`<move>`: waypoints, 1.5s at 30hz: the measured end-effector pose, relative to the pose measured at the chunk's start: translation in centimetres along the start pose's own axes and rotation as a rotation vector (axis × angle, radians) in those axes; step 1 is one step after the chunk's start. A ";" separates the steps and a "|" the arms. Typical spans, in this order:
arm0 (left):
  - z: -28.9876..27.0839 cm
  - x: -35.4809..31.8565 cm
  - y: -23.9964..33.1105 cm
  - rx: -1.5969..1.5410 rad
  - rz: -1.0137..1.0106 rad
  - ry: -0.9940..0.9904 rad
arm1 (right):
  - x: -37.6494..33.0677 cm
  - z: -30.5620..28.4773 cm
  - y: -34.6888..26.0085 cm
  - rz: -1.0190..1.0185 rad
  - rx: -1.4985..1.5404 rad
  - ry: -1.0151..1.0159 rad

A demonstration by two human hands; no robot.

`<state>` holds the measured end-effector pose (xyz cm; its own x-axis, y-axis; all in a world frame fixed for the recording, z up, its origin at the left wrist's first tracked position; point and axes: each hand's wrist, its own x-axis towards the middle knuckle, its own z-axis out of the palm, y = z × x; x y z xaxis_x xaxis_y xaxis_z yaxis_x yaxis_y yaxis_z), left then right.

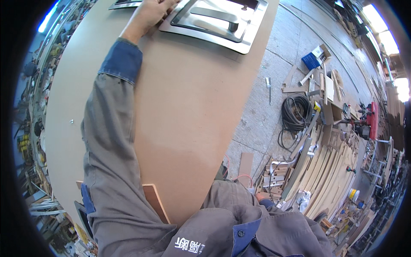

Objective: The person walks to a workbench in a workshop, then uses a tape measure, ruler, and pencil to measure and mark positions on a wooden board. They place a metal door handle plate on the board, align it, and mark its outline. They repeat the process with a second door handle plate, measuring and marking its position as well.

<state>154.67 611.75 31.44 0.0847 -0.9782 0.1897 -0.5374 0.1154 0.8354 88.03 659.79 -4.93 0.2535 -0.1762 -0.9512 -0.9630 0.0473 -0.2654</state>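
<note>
My left arm reaches over a large tan panel (184,107). My left hand (150,16) is at the upper left edge of a shiny metal plate with a lever handle (214,19). Its fingers are curled closed beside the plate; the top edge of the view cuts them partly off, and what they hold is hidden. Another metal plate (124,3) shows in part further left on the panel. Low beside my body, a small part of my right hand (260,197) shows next to a blue cuff, with its fingers hidden.
A wooden strip (155,201) stands at the panel's near edge, beside my left sleeve. On the concrete floor (274,64) to the right lie a coiled black cable (296,112), a blue box (312,59) and stacked wood strips (329,171). Cluttered shelving (38,111) lines the far left.
</note>
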 end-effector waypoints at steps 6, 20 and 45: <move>0.8 0.3 -0.4 -0.029 -0.010 0.019 | -0.3 -3.0 -0.6 -0.115 -0.035 -0.020; 0.9 -0.4 0.2 -0.085 0.009 0.044 | -4.3 -12.8 -8.6 0.015 0.702 0.292; 0.4 -1.2 1.2 0.072 0.053 0.074 | -24.5 -39.8 -31.5 -0.580 0.288 1.155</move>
<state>153.56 613.00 32.03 0.1153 -0.9553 0.2721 -0.6016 0.1508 0.7844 108.47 623.44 32.96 0.2578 -0.9651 -0.0462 -0.6519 -0.1385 -0.7455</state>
